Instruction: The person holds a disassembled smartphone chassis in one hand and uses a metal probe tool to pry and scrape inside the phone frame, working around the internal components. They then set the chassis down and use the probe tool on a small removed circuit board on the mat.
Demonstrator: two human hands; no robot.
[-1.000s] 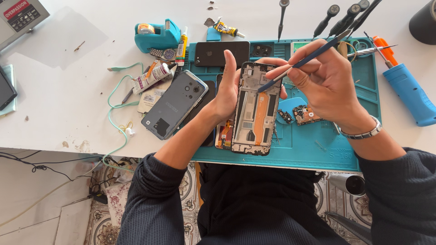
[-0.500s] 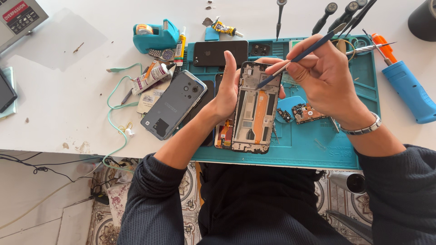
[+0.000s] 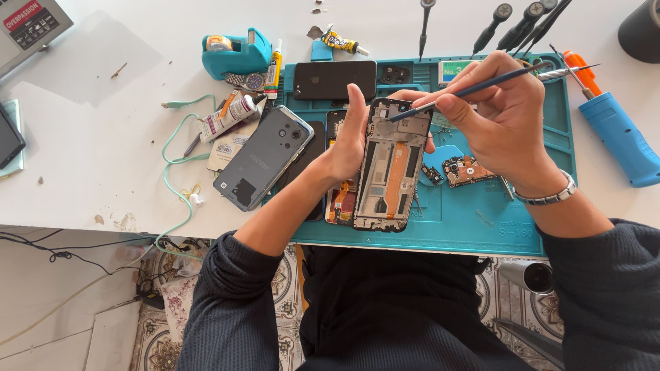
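Observation:
My left hand (image 3: pixel 349 141) grips the left edge of an opened phone frame (image 3: pixel 392 165), holding it over the teal repair mat (image 3: pixel 481 220). The frame's back is off and its inner parts and an orange flex strip show. My right hand (image 3: pixel 498 113) holds a thin dark blue tool (image 3: pixel 467 89) like a pen, with its tip touching the top of the frame. A small circuit board (image 3: pixel 466 170) lies on the mat just under my right hand. A silver watch is on my right wrist.
A grey phone back cover (image 3: pixel 265 156) lies left of the frame. A black phone (image 3: pixel 335 79), teal tape dispenser (image 3: pixel 230 51), glue tubes (image 3: pixel 230 117), a blue-and-orange tool (image 3: pixel 615 130), screwdrivers (image 3: pixel 495 24) and a light green cable (image 3: pixel 172 165) sit around the mat.
The tool's tip has shifted slightly higher on the frame, toward its top edge. My left hand keeps the same grip.

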